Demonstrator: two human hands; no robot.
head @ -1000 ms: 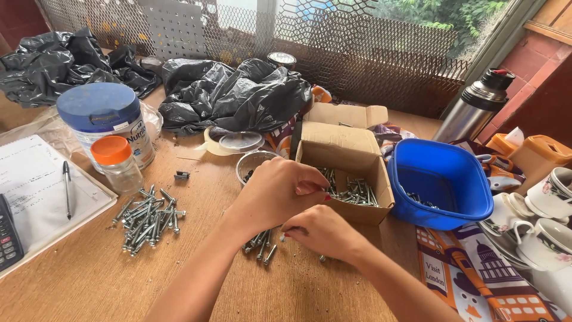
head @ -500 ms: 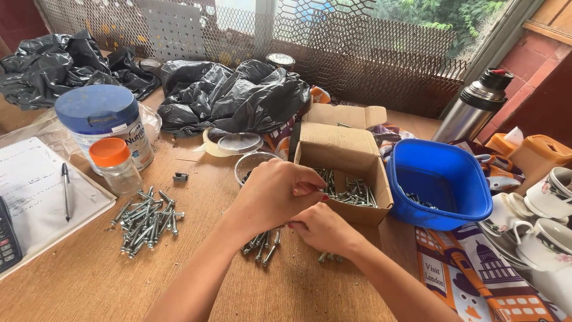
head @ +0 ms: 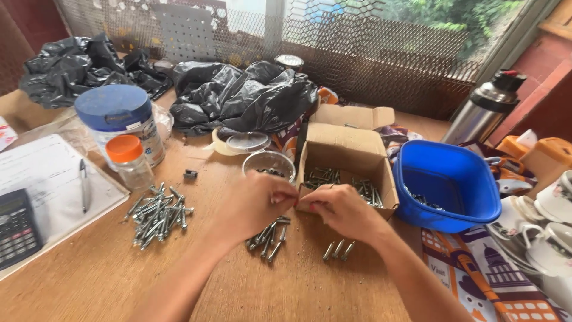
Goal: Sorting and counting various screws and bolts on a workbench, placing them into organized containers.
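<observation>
My left hand (head: 253, 206) and my right hand (head: 345, 211) meet fingertip to fingertip over the wooden table, just in front of an open cardboard box (head: 345, 149) that holds several metal bolts (head: 325, 177). Something small is pinched between the fingertips; I cannot tell which hand holds it. Under my left hand lies a small heap of bolts (head: 268, 235). Three bolts (head: 338, 249) lie below my right hand. A larger pile of bolts (head: 158, 213) is spread to the left.
A blue plastic tub (head: 453, 185) stands right of the box, a clear round container (head: 268, 162) to its left. Two jars (head: 122, 128), a clipboard with a pen (head: 83, 185), a calculator (head: 15, 229), black plastic bags (head: 244, 98), a steel flask (head: 485, 113) and cups (head: 551, 238) surround the work area.
My right hand has lifted from the table near the loose bolts and moved up to meet my left hand's fingertips at the box's front edge. The left hand has barely shifted.
</observation>
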